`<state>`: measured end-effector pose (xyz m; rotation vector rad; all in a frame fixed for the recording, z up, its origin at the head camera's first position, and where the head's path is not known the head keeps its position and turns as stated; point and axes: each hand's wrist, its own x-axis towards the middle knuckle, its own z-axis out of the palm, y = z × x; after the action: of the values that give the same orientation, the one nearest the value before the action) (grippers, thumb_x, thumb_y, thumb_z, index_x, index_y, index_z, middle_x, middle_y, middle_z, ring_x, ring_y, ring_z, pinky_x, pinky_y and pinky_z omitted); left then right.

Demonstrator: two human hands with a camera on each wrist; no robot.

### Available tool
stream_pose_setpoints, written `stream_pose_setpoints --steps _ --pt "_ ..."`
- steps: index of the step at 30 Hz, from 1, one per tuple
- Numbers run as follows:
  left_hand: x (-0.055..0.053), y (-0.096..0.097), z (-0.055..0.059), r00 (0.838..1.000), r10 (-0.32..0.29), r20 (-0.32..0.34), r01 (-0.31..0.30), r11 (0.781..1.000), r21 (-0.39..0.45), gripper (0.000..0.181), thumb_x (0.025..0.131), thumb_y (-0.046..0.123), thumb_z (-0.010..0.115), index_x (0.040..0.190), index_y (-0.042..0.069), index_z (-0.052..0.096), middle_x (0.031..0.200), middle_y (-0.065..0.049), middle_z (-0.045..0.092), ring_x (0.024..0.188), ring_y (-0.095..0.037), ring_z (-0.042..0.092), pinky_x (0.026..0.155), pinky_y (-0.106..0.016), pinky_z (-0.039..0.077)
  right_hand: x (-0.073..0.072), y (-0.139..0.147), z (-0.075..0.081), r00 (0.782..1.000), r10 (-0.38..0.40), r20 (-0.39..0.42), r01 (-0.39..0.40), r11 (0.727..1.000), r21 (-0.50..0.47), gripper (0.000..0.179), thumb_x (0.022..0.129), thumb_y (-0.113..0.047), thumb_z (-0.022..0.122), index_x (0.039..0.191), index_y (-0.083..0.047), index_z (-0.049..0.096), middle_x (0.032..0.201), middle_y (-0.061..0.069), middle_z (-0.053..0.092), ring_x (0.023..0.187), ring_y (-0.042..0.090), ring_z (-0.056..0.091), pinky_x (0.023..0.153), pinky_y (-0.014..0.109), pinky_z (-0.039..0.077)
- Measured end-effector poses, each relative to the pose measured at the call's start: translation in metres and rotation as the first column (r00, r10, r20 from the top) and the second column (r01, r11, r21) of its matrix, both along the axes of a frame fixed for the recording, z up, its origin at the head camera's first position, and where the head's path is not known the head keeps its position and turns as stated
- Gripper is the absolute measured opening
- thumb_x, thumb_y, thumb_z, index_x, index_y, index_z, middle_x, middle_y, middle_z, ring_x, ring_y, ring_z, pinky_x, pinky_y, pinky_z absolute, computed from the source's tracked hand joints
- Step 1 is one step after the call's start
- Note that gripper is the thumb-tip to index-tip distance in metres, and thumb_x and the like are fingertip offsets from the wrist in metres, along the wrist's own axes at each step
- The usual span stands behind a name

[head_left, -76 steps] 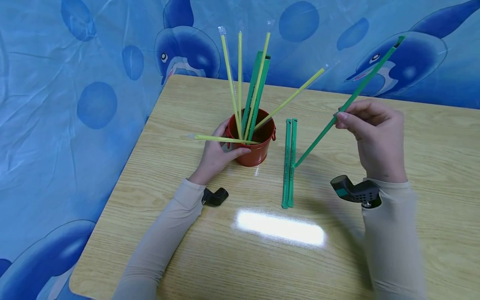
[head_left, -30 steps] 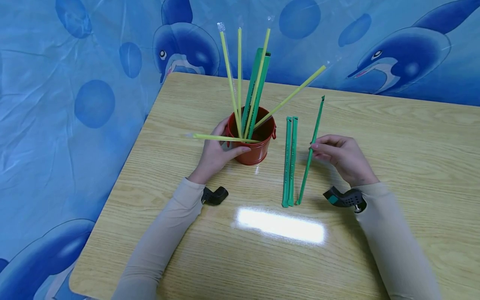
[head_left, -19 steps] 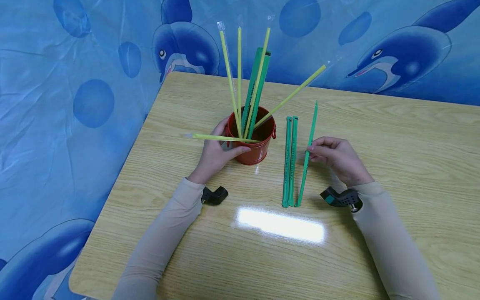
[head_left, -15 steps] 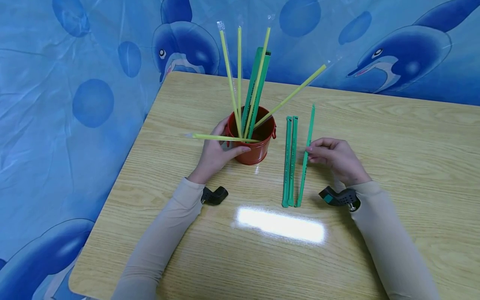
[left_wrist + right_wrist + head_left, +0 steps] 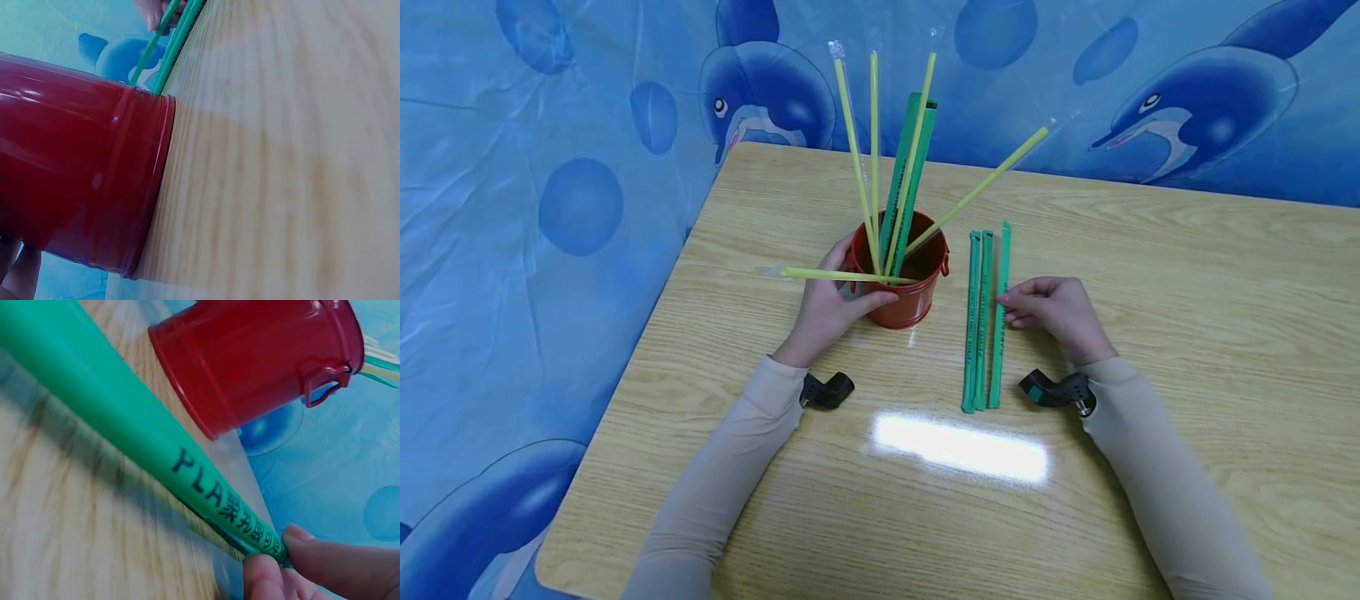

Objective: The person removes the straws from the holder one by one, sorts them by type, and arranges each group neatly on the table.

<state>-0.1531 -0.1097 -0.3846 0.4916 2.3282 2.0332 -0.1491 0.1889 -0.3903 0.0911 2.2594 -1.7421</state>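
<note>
My left hand (image 5: pixel 829 315) grips the side of a small red metal bucket (image 5: pixel 904 312), thumb at the front below the rim. In the bucket stand several yellow straws (image 5: pixel 874 142) in clear wrappers and a few green paper-wrapped straws (image 5: pixel 917 183); one yellow straw (image 5: pixel 827 274) lies across the rim, pointing left. With thumb and fingertips, my right hand (image 5: pixel 1054 312) pinches the middle of a green wrapped straw (image 5: pixel 144 437) with dark print on it. In the head view this straw is just right of two green wrapped straws (image 5: pixel 977 333) lying side by side on the table.
The wooden table (image 5: pixel 865 517) has its left edge beside my left forearm. A blue sheet with dolphins (image 5: pixel 767 92) hangs behind and to the left. Light glares on the tabletop (image 5: pixel 958 448) in front of the straws.
My right hand has come down and left with the green straw, turning it from a slant to nearly parallel with the two on the table. My left hand has stayed on the bucket.
</note>
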Motion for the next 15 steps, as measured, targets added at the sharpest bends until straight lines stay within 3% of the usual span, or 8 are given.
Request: stream_pose_setpoints --steps 15 --pt "-0.0005 -0.0001 -0.0008 1.000 0.000 -0.017 0.000 1.000 0.006 0.078 0.078 0.001 0.076 0.144 0.005 0.035 0.137 -0.009 0.045 0.124 -0.017 0.044 0.101 -0.032 0.041 -0.0033 -0.0082 -0.0008 0.999 0.013 -0.047 -0.004 0.981 0.194 0.027 0.091 -0.013 0.063 0.098 0.013 0.064 0.083 0.009 0.069 0.062 0.008 0.064 0.060 0.024 0.056"
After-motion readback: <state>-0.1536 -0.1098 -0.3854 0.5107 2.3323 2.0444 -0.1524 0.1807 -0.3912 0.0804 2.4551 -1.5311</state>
